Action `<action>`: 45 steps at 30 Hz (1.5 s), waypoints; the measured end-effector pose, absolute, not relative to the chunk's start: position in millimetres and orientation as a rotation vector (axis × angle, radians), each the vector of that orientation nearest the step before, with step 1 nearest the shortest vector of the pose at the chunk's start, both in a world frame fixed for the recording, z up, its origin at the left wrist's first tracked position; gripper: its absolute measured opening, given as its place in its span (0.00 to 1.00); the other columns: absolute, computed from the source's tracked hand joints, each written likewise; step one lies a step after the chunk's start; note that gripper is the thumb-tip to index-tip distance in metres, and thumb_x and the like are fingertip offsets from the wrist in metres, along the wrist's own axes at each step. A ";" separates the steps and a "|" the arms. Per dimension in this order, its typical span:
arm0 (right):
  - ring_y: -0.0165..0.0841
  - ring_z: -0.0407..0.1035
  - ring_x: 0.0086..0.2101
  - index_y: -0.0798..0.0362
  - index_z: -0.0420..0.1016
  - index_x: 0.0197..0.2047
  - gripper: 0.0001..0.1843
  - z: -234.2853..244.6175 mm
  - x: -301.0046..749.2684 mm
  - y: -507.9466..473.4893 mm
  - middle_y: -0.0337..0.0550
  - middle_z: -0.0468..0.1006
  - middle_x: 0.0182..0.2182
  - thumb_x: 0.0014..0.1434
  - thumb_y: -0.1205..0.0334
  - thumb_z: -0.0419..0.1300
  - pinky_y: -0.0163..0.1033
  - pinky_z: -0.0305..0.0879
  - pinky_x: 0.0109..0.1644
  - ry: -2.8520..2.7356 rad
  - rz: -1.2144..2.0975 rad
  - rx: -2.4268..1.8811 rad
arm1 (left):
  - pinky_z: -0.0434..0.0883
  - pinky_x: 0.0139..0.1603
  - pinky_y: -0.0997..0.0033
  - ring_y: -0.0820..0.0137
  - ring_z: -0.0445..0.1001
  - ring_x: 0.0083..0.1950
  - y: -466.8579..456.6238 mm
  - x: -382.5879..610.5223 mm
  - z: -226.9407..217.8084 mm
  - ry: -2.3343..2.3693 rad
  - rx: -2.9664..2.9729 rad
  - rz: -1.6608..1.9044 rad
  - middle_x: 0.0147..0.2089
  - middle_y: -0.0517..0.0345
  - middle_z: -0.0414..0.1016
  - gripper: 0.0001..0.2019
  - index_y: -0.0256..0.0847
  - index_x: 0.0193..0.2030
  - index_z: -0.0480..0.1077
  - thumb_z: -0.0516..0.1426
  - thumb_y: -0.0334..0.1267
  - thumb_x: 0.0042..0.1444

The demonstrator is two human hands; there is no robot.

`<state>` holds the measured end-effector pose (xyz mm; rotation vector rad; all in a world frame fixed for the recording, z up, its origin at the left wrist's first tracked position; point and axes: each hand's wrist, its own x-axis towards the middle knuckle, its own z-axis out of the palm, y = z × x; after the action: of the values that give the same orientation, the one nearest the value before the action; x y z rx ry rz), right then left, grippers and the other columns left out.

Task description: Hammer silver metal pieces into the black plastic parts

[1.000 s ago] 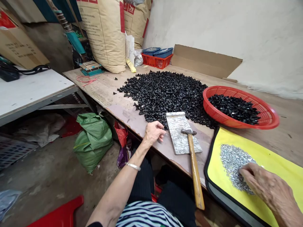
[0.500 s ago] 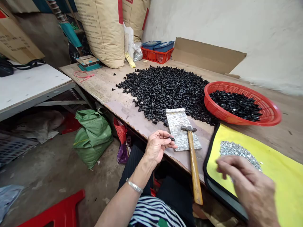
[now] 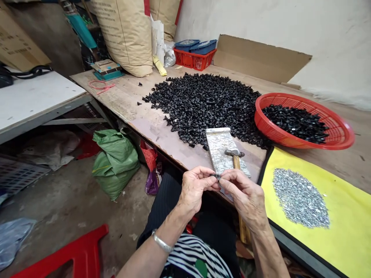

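Observation:
My left hand (image 3: 194, 188) is shut on a small black plastic part (image 3: 216, 176), pinching it at the fingertips. My right hand (image 3: 245, 193) comes in from the other side, and its fingertips meet the same part. Whether a silver piece sits between them is too small to tell. Both hands hover just over a scuffed metal plate (image 3: 226, 148) on the table's edge. A hammer (image 3: 234, 153) lies on the plate, its wooden handle partly hidden behind my right hand. A large heap of black plastic parts (image 3: 203, 106) spreads beyond the plate.
A red plastic basket (image 3: 340, 131) holds more black parts at right. Silver small parts (image 3: 300, 197) lie heaped on a yellow mat (image 3: 348, 216). Paper sacks, a red crate (image 3: 194, 60) and cardboard stand behind. A green sack (image 3: 116, 164) sits on the floor.
My right hand has left the silver heap and moved left to meet my left hand. My left hand has risen from the table edge with the black part.

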<state>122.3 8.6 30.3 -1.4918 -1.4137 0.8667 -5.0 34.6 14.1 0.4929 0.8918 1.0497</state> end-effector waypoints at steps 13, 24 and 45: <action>0.32 0.66 0.34 0.53 0.70 0.21 0.08 23.2 129.9 10.4 0.40 0.72 0.28 0.48 0.62 0.62 0.35 0.61 0.37 -1.274 0.890 -1.490 | 0.70 0.26 0.73 0.71 0.72 0.21 30.9 1.3 8.7 0.960 0.673 1.031 0.18 0.59 0.73 0.07 0.33 0.27 0.73 0.63 0.29 0.36; 0.26 0.65 0.20 0.56 0.73 0.22 0.10 30.0 135.5 12.4 0.41 0.76 0.25 0.35 0.66 0.69 0.32 0.60 0.23 -0.795 1.406 -1.429 | 0.70 0.25 0.75 0.72 0.72 0.20 30.1 -1.6 8.1 0.892 0.789 0.943 0.17 0.59 0.71 0.06 0.32 0.26 0.73 0.62 0.30 0.37; 0.28 0.66 0.18 0.58 0.74 0.28 0.17 22.9 127.1 -2.7 0.40 0.74 0.20 0.34 0.59 0.70 0.35 0.64 0.24 -0.632 1.299 -1.522 | 0.70 0.15 0.74 0.73 0.68 0.16 27.1 5.9 -6.7 0.707 0.567 1.007 0.17 0.59 0.69 0.09 0.32 0.24 0.69 0.64 0.31 0.36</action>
<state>127.1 -2.7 22.9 -1.5224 -0.6324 1.2992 5.9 27.1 -6.7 0.5667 0.7071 1.0068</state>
